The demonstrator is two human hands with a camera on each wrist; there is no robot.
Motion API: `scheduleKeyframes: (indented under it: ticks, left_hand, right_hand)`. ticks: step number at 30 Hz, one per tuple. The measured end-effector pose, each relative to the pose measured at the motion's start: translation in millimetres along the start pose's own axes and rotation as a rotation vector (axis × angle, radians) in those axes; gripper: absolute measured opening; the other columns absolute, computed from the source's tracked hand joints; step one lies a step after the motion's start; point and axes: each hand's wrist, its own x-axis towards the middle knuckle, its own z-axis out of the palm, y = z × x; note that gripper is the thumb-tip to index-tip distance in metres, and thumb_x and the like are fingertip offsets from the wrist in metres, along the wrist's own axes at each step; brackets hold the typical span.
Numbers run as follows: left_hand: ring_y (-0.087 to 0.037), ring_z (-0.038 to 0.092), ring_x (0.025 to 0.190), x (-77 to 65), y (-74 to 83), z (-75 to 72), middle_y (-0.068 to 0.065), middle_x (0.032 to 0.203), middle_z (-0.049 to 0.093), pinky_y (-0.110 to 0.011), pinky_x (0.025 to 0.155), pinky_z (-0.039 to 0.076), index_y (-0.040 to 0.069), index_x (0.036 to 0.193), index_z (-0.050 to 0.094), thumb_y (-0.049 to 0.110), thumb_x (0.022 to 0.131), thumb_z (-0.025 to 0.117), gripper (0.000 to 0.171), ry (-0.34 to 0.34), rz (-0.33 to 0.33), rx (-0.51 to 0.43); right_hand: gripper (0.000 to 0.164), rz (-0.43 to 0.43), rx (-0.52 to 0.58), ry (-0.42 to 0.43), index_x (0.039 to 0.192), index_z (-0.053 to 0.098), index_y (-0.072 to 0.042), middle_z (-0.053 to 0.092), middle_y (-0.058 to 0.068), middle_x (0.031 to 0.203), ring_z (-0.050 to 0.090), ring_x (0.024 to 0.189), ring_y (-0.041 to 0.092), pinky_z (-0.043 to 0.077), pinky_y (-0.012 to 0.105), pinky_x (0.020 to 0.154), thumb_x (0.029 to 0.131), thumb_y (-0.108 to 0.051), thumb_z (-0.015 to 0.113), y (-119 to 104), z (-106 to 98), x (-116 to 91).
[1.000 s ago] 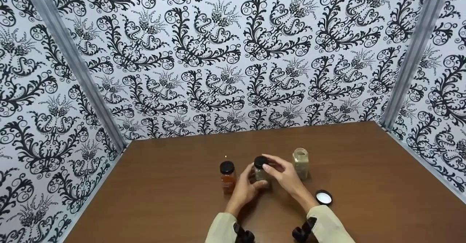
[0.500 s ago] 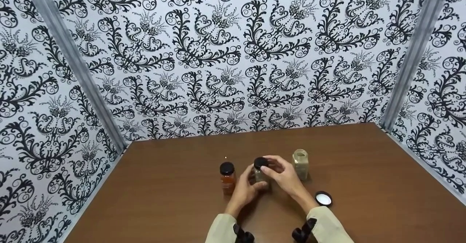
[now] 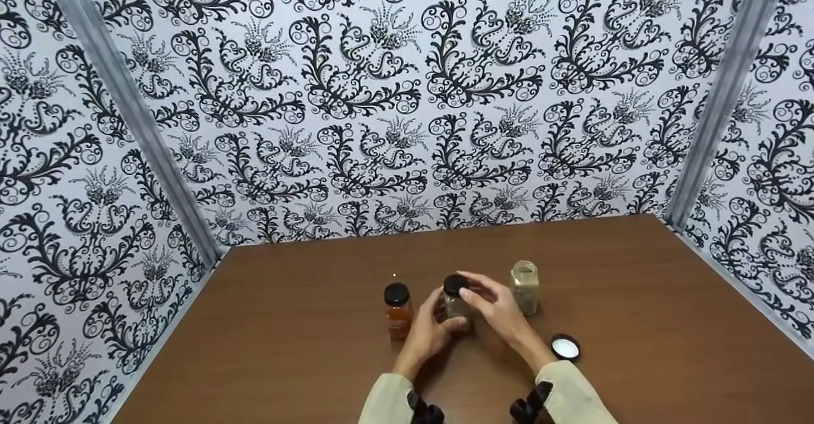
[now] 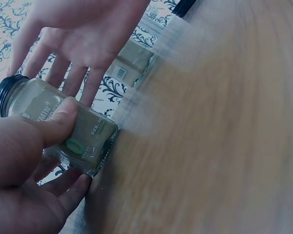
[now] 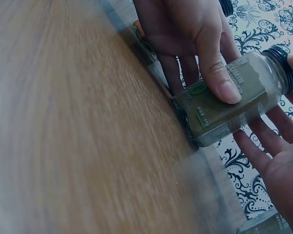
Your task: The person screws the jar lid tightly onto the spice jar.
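A clear spice jar (image 3: pixel 455 308) of brownish-green powder stands upright on the table between the two hands. My left hand (image 3: pixel 429 333) grips its body, thumb across the labelled front in the left wrist view and fingers behind the glass (image 4: pixel 90 134). At the top, my right hand (image 3: pixel 502 309) pinches the black ribbed lid (image 3: pixel 455 283) between thumb and fingers; the lid (image 5: pixel 282 68) sits on the jar's neck. Left of the left hand is a jar of orange-red spice (image 3: pixel 399 318) with a black cap.
Behind the right hand stands a lidless jar (image 3: pixel 526 292) of pale greenish powder. A loose black lid (image 3: pixel 565 347) lies white inside up, beside the right forearm. The brown wooden table (image 3: pixel 305 322) meets patterned walls (image 3: pixel 394 157) at its back and sides.
The right thumb and fingers have shifted back and forth a little around the black lid. The left hand and the jar stay in place.
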Motion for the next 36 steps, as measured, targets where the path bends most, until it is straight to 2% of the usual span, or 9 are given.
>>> scheduleKeyframes:
  ticks: [9,20,24,28,36]
  left_hand:
    - [-0.041,0.061,0.122,0.5,-0.2,0.7,-0.027,0.132,0.061,-0.05,0.104,0.052,0.002,0.142,0.049,0.003,0.088,0.074,0.06,0.009,0.003,-0.028]
    - [-0.037,0.063,0.12,0.9,-1.8,1.4,-0.024,0.13,0.063,-0.046,0.101,0.053,0.003,0.141,0.051,0.005,0.088,0.074,0.057,0.007,0.004,-0.019]
    - [-0.037,0.064,0.119,0.7,-1.2,0.7,-0.024,0.128,0.065,-0.046,0.101,0.053,0.002,0.14,0.05,0.006,0.088,0.074,0.057,0.009,0.022,-0.008]
    - [-0.037,0.064,0.118,-0.4,-0.7,0.0,-0.022,0.127,0.066,-0.049,0.101,0.053,0.004,0.14,0.051,0.007,0.088,0.074,0.056,0.011,0.029,0.012]
    - [-0.037,0.063,0.119,-2.2,0.1,0.1,-0.02,0.13,0.065,-0.051,0.102,0.052,0.006,0.141,0.051,0.008,0.088,0.074,0.057,0.02,0.018,0.021]
  right_hand:
    - [0.033,-0.008,-0.013,0.036,0.123,0.064,-0.002,0.069,0.02,0.121,0.066,0.106,0.009,0.053,0.021,0.095,0.091,-0.008,0.072,2.8,0.6,1.6]
    - [0.039,0.0,-0.009,0.024,0.13,0.062,-0.003,0.068,0.022,0.124,0.067,0.112,0.021,0.052,0.021,0.096,0.092,-0.01,0.07,1.4,-0.5,-0.9]
    - [0.04,0.004,-0.005,0.015,0.135,0.06,-0.002,0.066,0.023,0.126,0.066,0.111,0.015,0.052,0.02,0.095,0.095,-0.01,0.065,-0.7,-1.3,-1.5]
    - [0.038,0.001,-0.018,0.012,0.133,0.061,-0.002,0.066,0.022,0.126,0.066,0.106,0.008,0.053,0.02,0.092,0.096,-0.01,0.064,-1.3,-2.1,-1.3]
    - [0.033,-0.034,-0.028,0.021,0.127,0.064,-0.001,0.068,0.021,0.124,0.065,0.109,0.009,0.051,0.019,0.096,0.095,-0.008,0.066,2.2,-1.2,-1.4]
